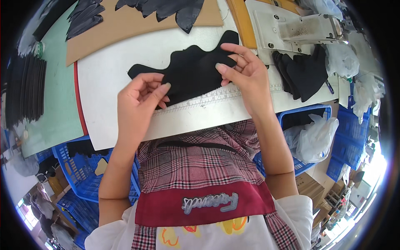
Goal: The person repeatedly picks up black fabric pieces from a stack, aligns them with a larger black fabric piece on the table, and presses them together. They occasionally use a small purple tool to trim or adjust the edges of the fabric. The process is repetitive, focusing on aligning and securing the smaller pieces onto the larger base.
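Note:
A black fabric piece [193, 73] with a wavy, lobed far edge spreads between my hands, above a white table [108, 112] with a ruler scale [216, 97] printed along it. My left hand [141, 93] pinches the piece at its near left part, thumb on top and the other fingers curled. At its right end my right hand [246, 73] grips it between thumb and fingers, the index finger reaching over the upper lobe. Part of the fabric is hidden behind the fingers.
A sewing machine [300, 31] stands at the far right, with stacked black fabric pieces [302, 73] beside it. Dark cut pieces lie on brown board [146, 35] at the back. Blue baskets [83, 171] flank me; one holds a plastic bag [312, 139]. Black strips [25, 89] lie left.

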A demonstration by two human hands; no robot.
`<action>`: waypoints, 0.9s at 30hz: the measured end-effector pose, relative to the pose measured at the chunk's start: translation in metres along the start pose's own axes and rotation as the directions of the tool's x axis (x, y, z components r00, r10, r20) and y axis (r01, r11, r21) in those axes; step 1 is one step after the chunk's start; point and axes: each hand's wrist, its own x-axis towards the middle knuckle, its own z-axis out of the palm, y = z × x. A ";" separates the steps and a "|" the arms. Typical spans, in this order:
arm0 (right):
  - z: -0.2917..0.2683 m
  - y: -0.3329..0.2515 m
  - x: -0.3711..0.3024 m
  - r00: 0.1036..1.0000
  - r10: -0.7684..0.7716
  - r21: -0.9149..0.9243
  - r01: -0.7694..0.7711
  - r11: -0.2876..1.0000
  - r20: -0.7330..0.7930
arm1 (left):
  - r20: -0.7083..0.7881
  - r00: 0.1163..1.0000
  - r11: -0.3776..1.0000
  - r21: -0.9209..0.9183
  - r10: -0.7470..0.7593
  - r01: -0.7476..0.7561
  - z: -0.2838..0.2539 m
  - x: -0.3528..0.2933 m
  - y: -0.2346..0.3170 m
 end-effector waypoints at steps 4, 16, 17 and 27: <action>-0.005 -0.005 0.006 1.000 0.003 -0.094 -0.001 0.996 0.022 | -0.019 1.000 0.999 0.045 0.002 -0.001 -0.009 0.008 0.012; -0.020 -0.020 -0.014 0.990 -0.134 -0.455 0.135 0.880 0.034 | -0.055 0.962 0.905 0.358 0.266 -0.230 -0.002 -0.024 0.014; -0.019 -0.014 -0.010 0.990 -0.138 -0.483 0.137 0.865 0.034 | -0.102 0.970 0.912 0.372 0.223 -0.170 0.003 -0.023 0.012; -0.014 0.001 0.007 0.982 -0.185 -0.544 0.181 0.819 0.048 | -0.118 0.976 0.868 0.486 0.185 -0.105 0.004 -0.012 -0.004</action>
